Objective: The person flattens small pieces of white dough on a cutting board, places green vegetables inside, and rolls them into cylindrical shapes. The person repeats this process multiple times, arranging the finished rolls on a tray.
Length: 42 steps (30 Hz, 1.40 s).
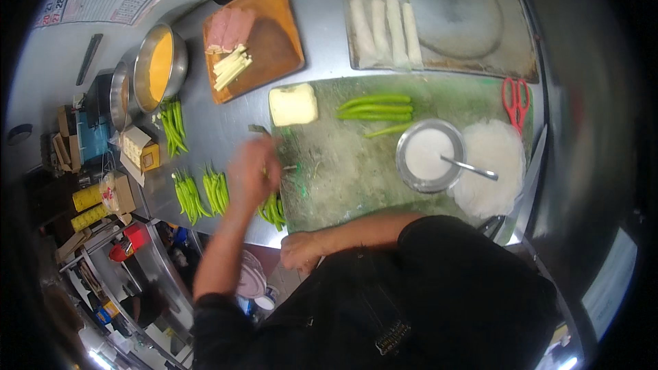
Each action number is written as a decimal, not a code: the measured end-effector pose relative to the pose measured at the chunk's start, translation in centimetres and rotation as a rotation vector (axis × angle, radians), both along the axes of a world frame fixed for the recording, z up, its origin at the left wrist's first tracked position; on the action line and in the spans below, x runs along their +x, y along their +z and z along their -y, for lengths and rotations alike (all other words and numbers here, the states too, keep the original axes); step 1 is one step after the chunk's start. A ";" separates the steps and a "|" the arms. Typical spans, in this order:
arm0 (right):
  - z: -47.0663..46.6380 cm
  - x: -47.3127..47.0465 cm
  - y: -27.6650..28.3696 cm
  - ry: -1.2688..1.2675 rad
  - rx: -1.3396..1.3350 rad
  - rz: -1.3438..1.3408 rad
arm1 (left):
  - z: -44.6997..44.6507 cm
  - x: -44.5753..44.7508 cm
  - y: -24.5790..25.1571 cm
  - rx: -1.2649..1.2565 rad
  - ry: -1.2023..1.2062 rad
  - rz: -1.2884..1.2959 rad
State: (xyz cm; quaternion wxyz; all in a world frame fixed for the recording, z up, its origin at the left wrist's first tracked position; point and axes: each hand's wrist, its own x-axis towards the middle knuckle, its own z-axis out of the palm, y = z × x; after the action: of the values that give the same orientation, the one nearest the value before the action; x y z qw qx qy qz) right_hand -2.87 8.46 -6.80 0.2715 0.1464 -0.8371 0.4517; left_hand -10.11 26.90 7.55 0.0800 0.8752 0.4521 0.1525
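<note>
My left hand [253,172], blurred, hovers over the left edge of a green cutting board [339,164]. Its fingers are curled, and whatever lies in them cannot be made out. A small dark object [258,129] shows just beyond it, and green chili peppers [272,211] lie beside its wrist. My right hand [300,252] is curled low at the table's front edge, close to my body; its grip is hidden. On the board are a pale yellow square stack [293,105], several long green peppers [378,108], and a metal bowl [400,164] of white paste with a spoon [475,168].
Round white wrappers [491,169], red-handled scissors [515,103] and a knife [532,185] lie right. Several white rolls [383,33] rest on a metal tray [478,10]. A wooden board [277,41] bears pink meat slices and pale sticks; a steel bowl [177,69] holds orange contents.
</note>
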 end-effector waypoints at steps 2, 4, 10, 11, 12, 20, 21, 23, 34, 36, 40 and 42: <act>0.9 -0.7 -1.6 -0.055 -0.072 -0.083 | -9.6 -1.3 -1.1 -0.035 0.339 0.139; 0.7 -0.6 -0.9 -0.024 -0.092 0.012 | -17.6 -2.5 -1.8 0.079 0.366 -0.027; -2.0 1.3 2.5 0.002 -0.197 0.151 | -26.4 0.7 -6.0 0.155 0.399 -0.438; -1.6 1.0 2.2 -0.021 -0.217 0.106 | -26.8 1.1 -6.4 0.164 0.439 -0.460; -1.7 0.9 2.1 0.000 -0.222 0.136 | -27.4 1.0 -6.9 0.177 0.426 -0.509; -1.1 0.2 1.5 -0.035 -0.156 0.164 | -29.0 -0.4 -5.6 -0.024 0.472 -0.392; -1.1 0.1 1.3 -0.029 -0.165 0.158 | -29.3 -0.4 -5.2 -0.078 0.494 -0.373; -1.1 -0.2 1.0 -0.021 -0.183 0.145 | -29.5 -0.3 -4.9 -0.085 0.513 -0.362; 1.2 -0.3 -0.9 0.129 -0.185 0.287 | -30.7 -3.9 -4.6 -0.135 0.689 -0.347; 0.4 -0.6 -0.4 0.207 -0.180 0.309 | -31.2 -4.1 -7.0 0.188 0.400 -0.244; -2.3 1.9 0.6 0.102 -0.137 0.300 | -31.8 3.9 -7.9 0.003 0.353 -0.457; -1.7 3.6 0.9 0.130 -0.123 0.315 | -29.8 2.5 -8.2 -0.009 0.535 -0.345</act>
State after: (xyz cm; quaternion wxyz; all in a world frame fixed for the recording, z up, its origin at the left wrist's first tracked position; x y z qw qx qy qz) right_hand 0.74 10.15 -5.90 0.1155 0.1107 -0.8289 0.5360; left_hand -7.65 56.73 -0.65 -0.0366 0.7379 0.6737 0.0155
